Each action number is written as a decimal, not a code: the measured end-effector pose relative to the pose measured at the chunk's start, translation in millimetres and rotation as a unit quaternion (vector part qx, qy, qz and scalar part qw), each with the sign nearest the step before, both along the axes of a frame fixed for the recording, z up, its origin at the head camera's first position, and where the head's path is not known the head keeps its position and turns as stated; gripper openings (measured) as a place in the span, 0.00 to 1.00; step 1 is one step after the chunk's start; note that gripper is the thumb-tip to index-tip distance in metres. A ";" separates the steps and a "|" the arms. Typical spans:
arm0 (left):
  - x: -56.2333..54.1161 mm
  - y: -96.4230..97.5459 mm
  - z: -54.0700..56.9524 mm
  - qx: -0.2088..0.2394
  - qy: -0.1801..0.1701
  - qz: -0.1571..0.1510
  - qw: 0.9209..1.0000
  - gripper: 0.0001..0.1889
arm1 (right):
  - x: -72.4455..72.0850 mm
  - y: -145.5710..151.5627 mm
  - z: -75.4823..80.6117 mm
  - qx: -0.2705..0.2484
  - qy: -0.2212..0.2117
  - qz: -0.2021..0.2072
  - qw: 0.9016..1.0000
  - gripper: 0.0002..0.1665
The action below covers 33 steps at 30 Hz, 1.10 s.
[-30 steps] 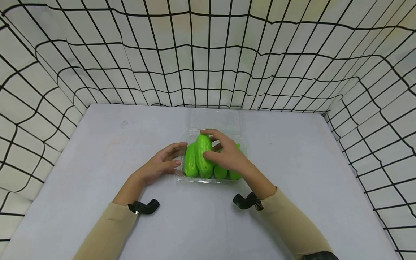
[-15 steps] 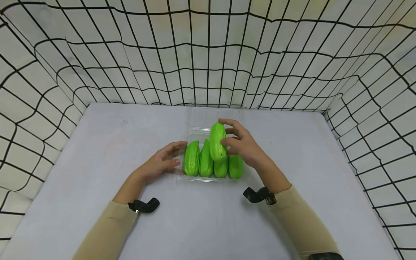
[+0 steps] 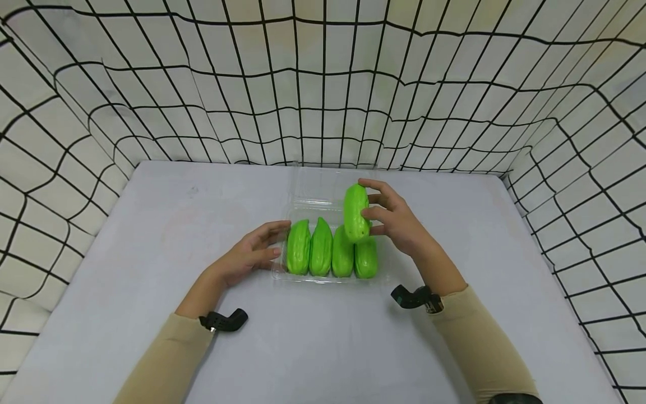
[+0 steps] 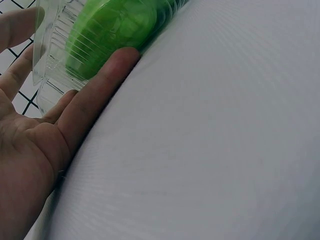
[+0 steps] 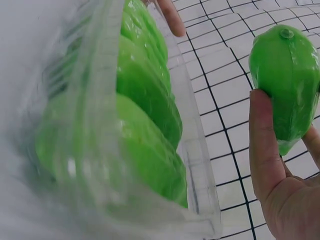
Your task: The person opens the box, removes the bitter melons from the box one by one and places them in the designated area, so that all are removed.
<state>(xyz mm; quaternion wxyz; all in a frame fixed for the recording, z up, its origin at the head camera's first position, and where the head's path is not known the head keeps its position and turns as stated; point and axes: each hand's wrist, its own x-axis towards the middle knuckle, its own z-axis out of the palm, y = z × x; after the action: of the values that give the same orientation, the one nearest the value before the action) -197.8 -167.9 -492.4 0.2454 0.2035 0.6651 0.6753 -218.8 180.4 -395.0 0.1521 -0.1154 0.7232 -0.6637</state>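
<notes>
In the head view, my right hand pinches a plump, glossy green bitter melon between thumb and fingers, raised over the right end of a clear plastic clamshell box. The right wrist view shows this bitter melon with its round nub upward and pointed tip down. Several more bitter melons lie side by side inside the box, the held one overlapping the right-hand pair. My left hand rests against the box's left side, fingers extended; in the left wrist view its thumb lies along the ribbed wall.
The clear lid stands folded back behind the box. Under everything is a white-covered table. Black netting over white walls encloses the back and both sides. Black wrist straps sit on both wrists.
The right hand has lifted a bitter melon out of the row and carried it up and to the right, uncovering those beneath. The left hand has stayed at the box's side.
</notes>
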 end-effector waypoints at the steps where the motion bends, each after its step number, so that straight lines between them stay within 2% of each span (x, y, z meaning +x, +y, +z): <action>1: 0.2 -0.1 0.1 0.001 0.000 0.000 1.000 0.33 | -1.1 2.2 -0.3 0.001 -0.001 -0.002 1.000 0.36; 13: 0.8 -0.4 -0.2 0.013 -0.008 -0.002 1.000 0.33 | -16.0 31.6 -4.6 0.020 -0.004 -0.024 0.999 0.35; 21: 0.5 -0.4 0.0 0.011 -0.006 -0.002 1.000 0.33 | -27.7 48.5 -5.8 0.012 -0.011 -0.043 0.999 0.34; 33: 3.1 1.7 0.5 0.014 -0.005 0.003 1.000 0.35 | -34.3 64.9 -12.0 0.008 -0.019 -0.059 0.998 0.35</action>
<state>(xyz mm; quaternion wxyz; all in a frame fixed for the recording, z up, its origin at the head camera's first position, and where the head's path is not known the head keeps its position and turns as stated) -194.7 -166.2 -492.0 0.2439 0.2015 0.6546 0.6866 -253.1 245.3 -407.0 0.1277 -0.0589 0.7311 -0.6676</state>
